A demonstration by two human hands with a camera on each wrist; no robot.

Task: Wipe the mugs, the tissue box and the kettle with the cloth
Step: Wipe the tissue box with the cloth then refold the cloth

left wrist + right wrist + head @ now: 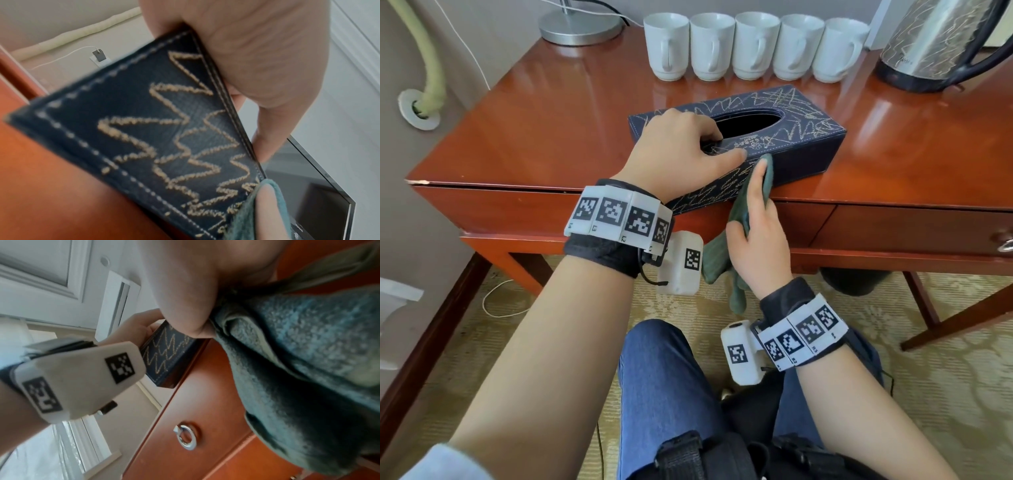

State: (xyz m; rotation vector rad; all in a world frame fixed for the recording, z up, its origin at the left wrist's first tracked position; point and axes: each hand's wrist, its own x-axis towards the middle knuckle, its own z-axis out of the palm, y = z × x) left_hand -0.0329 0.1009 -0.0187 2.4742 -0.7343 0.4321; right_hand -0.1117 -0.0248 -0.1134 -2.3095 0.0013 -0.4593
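1. Right now, L hand [678,150] grips the tissue box [804,137] at its near-left end, fingers curled into the top opening.
2. R hand [756,233] holds the green cloth [717,257], fingers pressing it vs box's front side.
3. Box sits at the desk [551,130] front edge; mugs [756,46] & kettle [935,44] behind it.

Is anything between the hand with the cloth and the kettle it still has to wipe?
Nothing visible blocks it. The right hand presses the green cloth on the tissue box; bare desk lies between there and the kettle. The mugs stand left of that path.
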